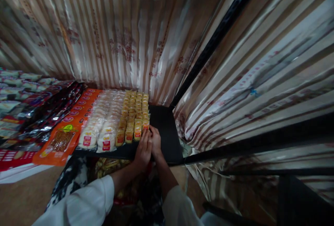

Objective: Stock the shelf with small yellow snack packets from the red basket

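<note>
Both my hands meet at the front of a black shelf (167, 139). My left hand (143, 148) and my right hand (156, 142) are pressed together, fingers closed around the front packet of the rightmost row of small yellow snack packets (135, 113). What exactly sits between the fingers is hidden. To the left of the yellow rows lie rows of white snack bags with red labels (100, 128). Both my sleeves are white.
Orange packets (66, 134) lie left of the white bags, then dark and red packets (33, 114) further left. Shiny striped curtains (125, 34) hang behind and to the right. A black frame post (216, 34) runs diagonally. More packets lie on a lower level beneath the shelf (109, 167).
</note>
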`<state>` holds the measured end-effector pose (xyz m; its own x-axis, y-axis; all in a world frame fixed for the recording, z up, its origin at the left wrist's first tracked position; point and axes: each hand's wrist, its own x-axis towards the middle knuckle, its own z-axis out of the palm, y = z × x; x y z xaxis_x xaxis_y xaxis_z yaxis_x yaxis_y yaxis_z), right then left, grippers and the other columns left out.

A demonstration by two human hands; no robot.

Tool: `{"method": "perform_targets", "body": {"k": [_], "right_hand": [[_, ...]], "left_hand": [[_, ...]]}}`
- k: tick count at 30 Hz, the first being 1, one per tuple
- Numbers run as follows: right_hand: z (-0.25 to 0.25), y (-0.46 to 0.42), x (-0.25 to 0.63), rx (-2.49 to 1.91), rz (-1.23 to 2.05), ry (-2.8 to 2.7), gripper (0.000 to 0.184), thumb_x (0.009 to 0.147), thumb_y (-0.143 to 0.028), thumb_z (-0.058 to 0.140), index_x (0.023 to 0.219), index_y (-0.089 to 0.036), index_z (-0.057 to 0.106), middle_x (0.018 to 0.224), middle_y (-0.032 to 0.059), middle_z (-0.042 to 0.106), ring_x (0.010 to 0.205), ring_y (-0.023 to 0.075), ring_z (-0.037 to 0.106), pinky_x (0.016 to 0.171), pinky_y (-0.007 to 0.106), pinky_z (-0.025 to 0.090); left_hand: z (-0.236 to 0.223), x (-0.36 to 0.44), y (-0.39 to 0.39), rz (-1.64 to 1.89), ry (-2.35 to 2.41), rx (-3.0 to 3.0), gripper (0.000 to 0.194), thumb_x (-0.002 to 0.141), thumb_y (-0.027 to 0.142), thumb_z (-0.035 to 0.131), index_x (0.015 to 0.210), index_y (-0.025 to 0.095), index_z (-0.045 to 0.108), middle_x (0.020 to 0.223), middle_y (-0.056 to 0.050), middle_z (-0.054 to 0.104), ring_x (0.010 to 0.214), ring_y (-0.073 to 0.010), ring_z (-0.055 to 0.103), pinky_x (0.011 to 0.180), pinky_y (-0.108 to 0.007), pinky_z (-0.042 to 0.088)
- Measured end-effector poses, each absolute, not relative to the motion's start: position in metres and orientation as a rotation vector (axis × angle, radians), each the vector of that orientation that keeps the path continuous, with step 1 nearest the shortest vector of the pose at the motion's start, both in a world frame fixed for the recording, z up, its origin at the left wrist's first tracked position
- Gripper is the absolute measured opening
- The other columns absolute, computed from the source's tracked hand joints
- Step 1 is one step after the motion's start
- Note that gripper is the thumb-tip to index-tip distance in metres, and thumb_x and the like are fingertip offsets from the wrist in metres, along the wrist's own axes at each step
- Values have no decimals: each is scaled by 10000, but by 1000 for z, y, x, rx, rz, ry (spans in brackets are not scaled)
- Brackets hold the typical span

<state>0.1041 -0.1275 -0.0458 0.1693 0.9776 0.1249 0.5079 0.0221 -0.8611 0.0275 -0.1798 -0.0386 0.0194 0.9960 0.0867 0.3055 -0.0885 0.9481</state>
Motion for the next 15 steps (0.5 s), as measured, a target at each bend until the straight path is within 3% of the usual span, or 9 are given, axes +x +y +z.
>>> {"method": "perform_targets", "body": {"k": [7,15], "right_hand": [[-54,-122,112,-1532,659,-1269,406,820,-309,404,1083,-132,657,1161,133,570,1107,206,524,1004,348,396],[-41,-114,98,-1280,1108,-985,585,869,-568,340,1261,-187,547,1326,63,536,1262,205,453,1067,371,346]], "left_hand": [[-41,28,-180,1195,1384,1474,515,911,376,300,1318,105,462,1419,-140,421,1348,-206,345,1160,-414,234],[-38,30,-181,1215,1282,1275,549,897,452,336,1327,132,459,1448,-120,384,1364,-190,314,1168,-394,200]]}}
